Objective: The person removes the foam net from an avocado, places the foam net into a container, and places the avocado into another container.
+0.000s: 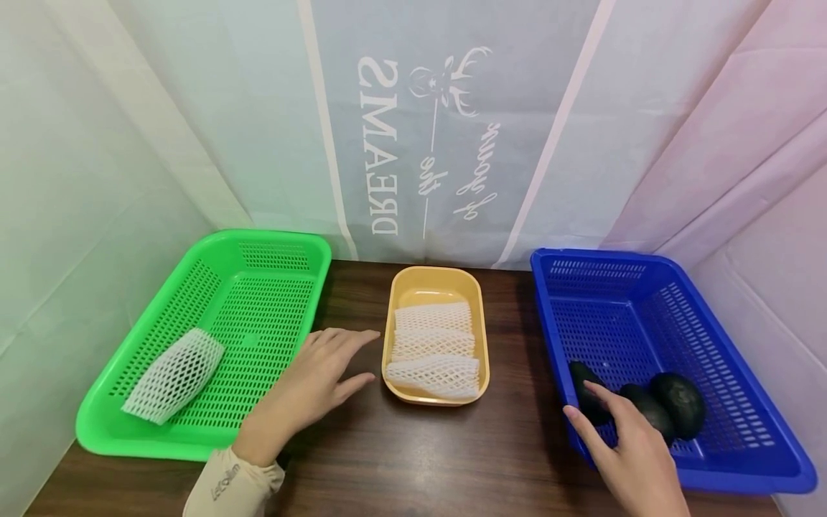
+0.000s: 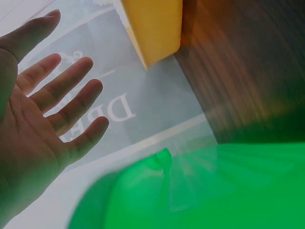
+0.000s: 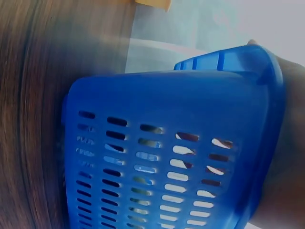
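My left hand (image 1: pixel 316 380) hovers between the green basket (image 1: pixel 316 301) and the yellow tray (image 1: pixel 483 323), holding nothing. Its fingers are spread, fingertips close to the tray's left rim; the left wrist view shows the bare palm (image 2: pixel 33 124). Several white foam net sleeves (image 1: pixel 433 377) lie across the tray. My right hand (image 1: pixel 636 452) reaches over the near left side of the blue basket (image 1: pixel 549 337). Its thumb and index finger are apart, beside a dark green fruit (image 1: pixel 583 377), avocado-like. Two more dark fruits (image 1: pixel 678 406) lie to its right. The basket wall hides most of this hand in the right wrist view.
Another white foam net sleeve (image 1: pixel 174 377), bulging, lies in the near left part of the green basket. All three containers stand on a dark wooden table (image 1: pixel 388 459). A printed cloth (image 1: pixel 439 143) hangs behind them, with pale cloth along both sides.
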Action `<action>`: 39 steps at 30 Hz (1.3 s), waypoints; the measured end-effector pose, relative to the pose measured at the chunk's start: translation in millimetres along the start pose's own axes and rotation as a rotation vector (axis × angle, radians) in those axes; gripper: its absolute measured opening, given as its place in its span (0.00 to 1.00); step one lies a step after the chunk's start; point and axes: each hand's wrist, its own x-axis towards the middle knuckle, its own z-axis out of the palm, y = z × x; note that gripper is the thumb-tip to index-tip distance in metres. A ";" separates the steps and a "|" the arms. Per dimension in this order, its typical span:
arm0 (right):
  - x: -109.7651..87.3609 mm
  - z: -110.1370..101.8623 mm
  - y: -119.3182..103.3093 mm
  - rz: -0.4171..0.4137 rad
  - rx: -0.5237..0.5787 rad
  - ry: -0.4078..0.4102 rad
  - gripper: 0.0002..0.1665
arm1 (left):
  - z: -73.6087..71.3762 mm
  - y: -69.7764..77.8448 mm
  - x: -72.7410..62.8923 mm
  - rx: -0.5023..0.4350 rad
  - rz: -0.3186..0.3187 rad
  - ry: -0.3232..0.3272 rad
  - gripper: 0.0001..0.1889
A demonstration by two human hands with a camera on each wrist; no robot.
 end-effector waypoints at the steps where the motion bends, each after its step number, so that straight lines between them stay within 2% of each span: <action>1: -0.2 0.4 -1.0 -0.016 0.003 -0.003 0.41 | -1.8 -1.4 -0.8 -0.004 -0.004 0.008 0.31; 5: -0.3 1.9 -4.7 -0.062 -0.001 0.008 0.41 | -7.3 -7.4 -5.0 -0.011 -0.024 0.019 0.32; 12: -0.2 2.0 -4.8 -0.082 -0.030 -0.002 0.41 | -15.2 -15.7 -11.6 -0.013 -0.064 0.039 0.33; 23: 0.7 3.1 -0.8 -0.069 -0.066 -0.043 0.43 | -26.9 -16.4 -21.7 -0.008 -0.114 0.013 0.33; 33: 1.0 4.1 0.8 -0.083 -0.083 -0.028 0.43 | -44.2 -23.2 -32.7 -0.014 -0.110 0.074 0.34; 39: 0.4 5.2 2.6 -0.097 -0.084 -0.045 0.45 | -54.3 -22.7 -36.3 -0.020 -0.146 0.055 0.33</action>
